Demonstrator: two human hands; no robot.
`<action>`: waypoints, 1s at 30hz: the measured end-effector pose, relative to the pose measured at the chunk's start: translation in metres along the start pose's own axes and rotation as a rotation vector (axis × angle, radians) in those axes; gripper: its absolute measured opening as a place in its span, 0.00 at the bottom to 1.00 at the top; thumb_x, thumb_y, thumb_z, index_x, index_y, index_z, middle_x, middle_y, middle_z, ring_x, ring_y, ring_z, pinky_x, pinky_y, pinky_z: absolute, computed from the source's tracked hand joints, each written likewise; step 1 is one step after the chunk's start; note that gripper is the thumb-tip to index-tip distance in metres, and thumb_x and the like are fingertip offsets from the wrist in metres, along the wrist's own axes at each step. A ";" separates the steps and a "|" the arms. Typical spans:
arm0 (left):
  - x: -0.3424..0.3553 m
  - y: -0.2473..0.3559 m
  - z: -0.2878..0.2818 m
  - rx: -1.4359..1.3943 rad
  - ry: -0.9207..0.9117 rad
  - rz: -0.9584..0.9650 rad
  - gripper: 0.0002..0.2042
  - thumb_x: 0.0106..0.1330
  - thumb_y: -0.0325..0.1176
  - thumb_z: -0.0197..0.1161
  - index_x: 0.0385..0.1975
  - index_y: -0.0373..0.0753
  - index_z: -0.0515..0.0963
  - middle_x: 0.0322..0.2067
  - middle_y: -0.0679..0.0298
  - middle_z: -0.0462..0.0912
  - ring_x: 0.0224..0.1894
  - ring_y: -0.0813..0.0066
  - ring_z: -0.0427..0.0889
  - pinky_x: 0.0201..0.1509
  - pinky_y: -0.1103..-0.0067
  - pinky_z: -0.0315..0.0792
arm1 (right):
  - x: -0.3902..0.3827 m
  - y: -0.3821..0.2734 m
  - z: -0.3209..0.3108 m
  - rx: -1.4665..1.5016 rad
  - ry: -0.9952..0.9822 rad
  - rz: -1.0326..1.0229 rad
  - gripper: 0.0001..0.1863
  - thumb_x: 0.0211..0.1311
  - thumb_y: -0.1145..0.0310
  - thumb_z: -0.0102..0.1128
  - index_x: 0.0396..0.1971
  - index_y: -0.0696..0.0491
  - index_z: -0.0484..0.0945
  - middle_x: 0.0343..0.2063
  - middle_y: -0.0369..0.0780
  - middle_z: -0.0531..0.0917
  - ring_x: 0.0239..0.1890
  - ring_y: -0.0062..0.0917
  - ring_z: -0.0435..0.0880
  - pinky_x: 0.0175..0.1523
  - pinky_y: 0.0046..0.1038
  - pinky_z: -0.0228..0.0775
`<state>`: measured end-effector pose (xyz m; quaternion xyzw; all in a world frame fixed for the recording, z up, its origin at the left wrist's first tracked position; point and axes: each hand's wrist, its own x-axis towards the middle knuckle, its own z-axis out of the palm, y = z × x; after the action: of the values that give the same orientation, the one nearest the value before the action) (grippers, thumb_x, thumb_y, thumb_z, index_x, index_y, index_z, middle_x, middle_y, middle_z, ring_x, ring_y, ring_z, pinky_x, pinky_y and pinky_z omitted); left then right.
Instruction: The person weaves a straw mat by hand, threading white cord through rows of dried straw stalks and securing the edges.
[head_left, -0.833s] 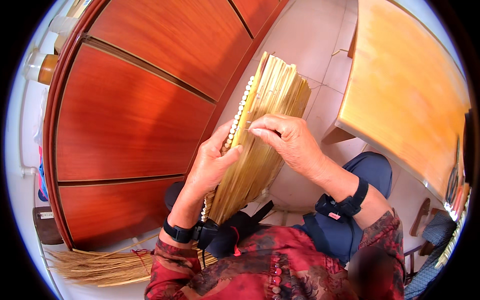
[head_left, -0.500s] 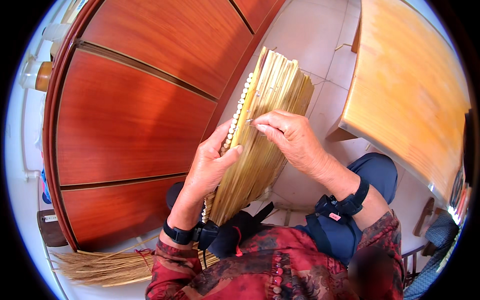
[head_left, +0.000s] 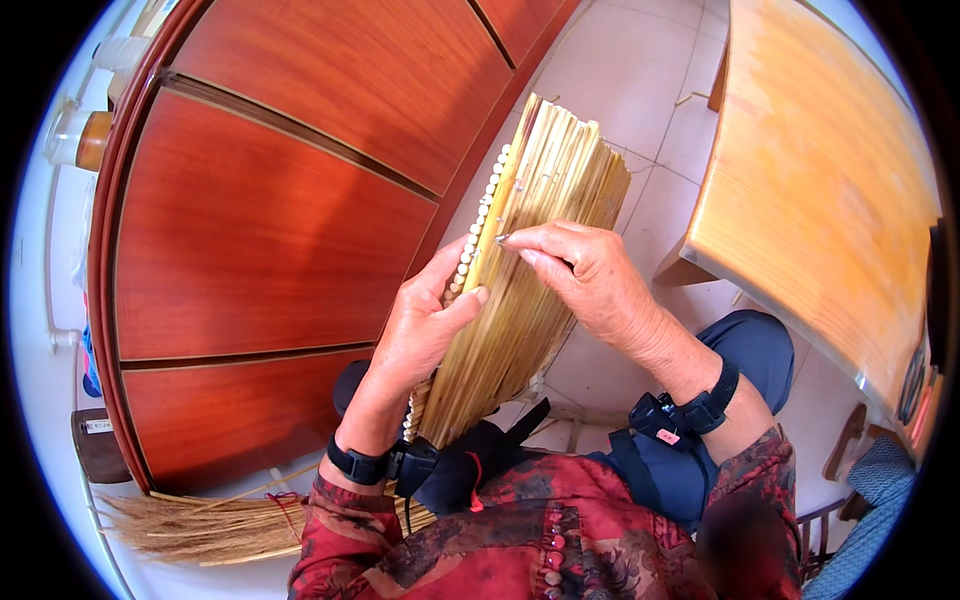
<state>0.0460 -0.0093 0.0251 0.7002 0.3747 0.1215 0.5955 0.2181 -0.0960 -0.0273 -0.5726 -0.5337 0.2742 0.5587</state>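
A panel of pale yellow stalks (head_left: 540,220), lashed side by side with a row of round pale tips along its left edge, stands slanted between my hands over my lap. My left hand (head_left: 420,325) grips its left edge, thumb lying on the front face. My right hand (head_left: 585,280) pinches a small thin metal piece (head_left: 505,240), apparently a needle, against the stalks above the left thumb. Thin stitches show along the upper part of the panel; any thread is too fine to follow clearly.
A red wooden cabinet (head_left: 250,230) stands at my left, with plastic containers (head_left: 80,135) beyond it. A straw broom (head_left: 190,525) lies at lower left. A light wooden table (head_left: 810,180) is at my right, above tiled floor (head_left: 610,60); patterned cloth (head_left: 870,475) sits at lower right.
My right hand and the metal piece have moved slightly upward along the stalks, and the panel's top has risen a little. My left hand keeps its grip in about the same place.
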 end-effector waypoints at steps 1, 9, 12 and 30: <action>0.000 0.000 0.000 -0.001 0.003 0.001 0.26 0.62 0.23 0.56 0.63 0.31 0.63 0.54 0.63 0.74 0.55 0.80 0.71 0.60 0.81 0.63 | 0.000 -0.001 0.000 0.000 -0.002 -0.002 0.09 0.60 0.74 0.56 0.40 0.57 0.80 0.34 0.45 0.82 0.37 0.40 0.83 0.43 0.33 0.75; -0.002 -0.003 0.002 0.033 0.008 0.025 0.26 0.63 0.24 0.56 0.63 0.33 0.64 0.52 0.63 0.74 0.54 0.80 0.71 0.59 0.81 0.64 | 0.001 -0.006 -0.003 -0.018 -0.005 -0.016 0.09 0.58 0.74 0.56 0.38 0.58 0.80 0.33 0.47 0.83 0.37 0.41 0.83 0.42 0.34 0.75; -0.007 0.003 0.008 -0.015 -0.001 -0.046 0.27 0.62 0.23 0.59 0.63 0.32 0.64 0.51 0.66 0.75 0.52 0.83 0.71 0.58 0.82 0.64 | -0.001 -0.018 -0.014 -0.136 -0.042 -0.011 0.09 0.58 0.74 0.56 0.37 0.59 0.80 0.33 0.47 0.82 0.36 0.43 0.82 0.41 0.37 0.75; -0.027 -0.007 0.059 -0.237 -0.117 0.059 0.27 0.58 0.21 0.60 0.60 0.33 0.66 0.57 0.61 0.71 0.61 0.74 0.68 0.63 0.79 0.62 | -0.047 -0.053 -0.052 -0.263 -0.134 0.256 0.07 0.60 0.76 0.57 0.39 0.59 0.78 0.30 0.46 0.80 0.30 0.37 0.81 0.36 0.29 0.72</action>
<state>0.0613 -0.0712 0.0100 0.6414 0.3017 0.1414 0.6910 0.2364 -0.1677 0.0204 -0.6843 -0.5237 0.3086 0.4028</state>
